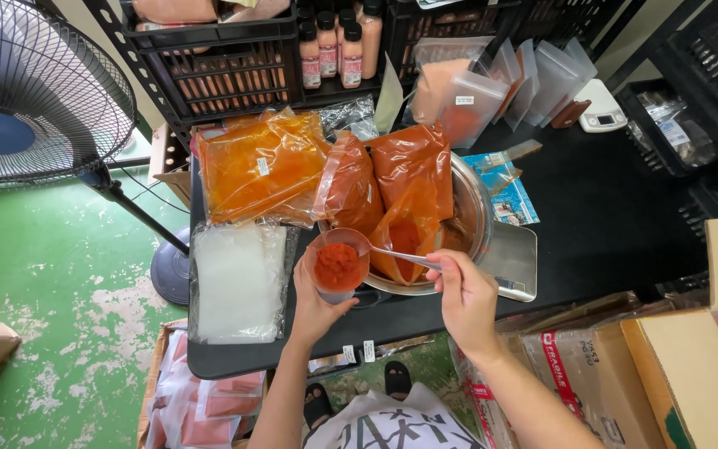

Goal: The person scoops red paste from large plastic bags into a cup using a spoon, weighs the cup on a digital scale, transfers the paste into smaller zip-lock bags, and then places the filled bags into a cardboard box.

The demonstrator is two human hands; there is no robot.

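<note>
— What is crowding the black table around the person?

— A lot. A steel mixing bowl is sitting on a flat scale platform, and bags of red-orange powder are leaning up out of it. A big bag of orange powder is lying to the left of the bowl, and a flat bag of white granules is lying below that, just beside the left hand. Farther back, empty clear pouches are standing in a row, a small white scale is resting near them, and sauce bottles are standing in a black crate. A pedestal fan is standing on the green floor to the left; cardboard boxes are pressing in at the lower right.

— And the hands?

— The left hand is wrapping around a small clear cup from below, gripping it at the bowl's near rim. The cup is holding a mound of red powder. The right hand is closing its fingers on the handle of a spoon, whose tip is reaching over to the cup's edge.

— Anything in the way?

— The leaning bags are overhanging the bowl right behind the cup and spoon.
</note>
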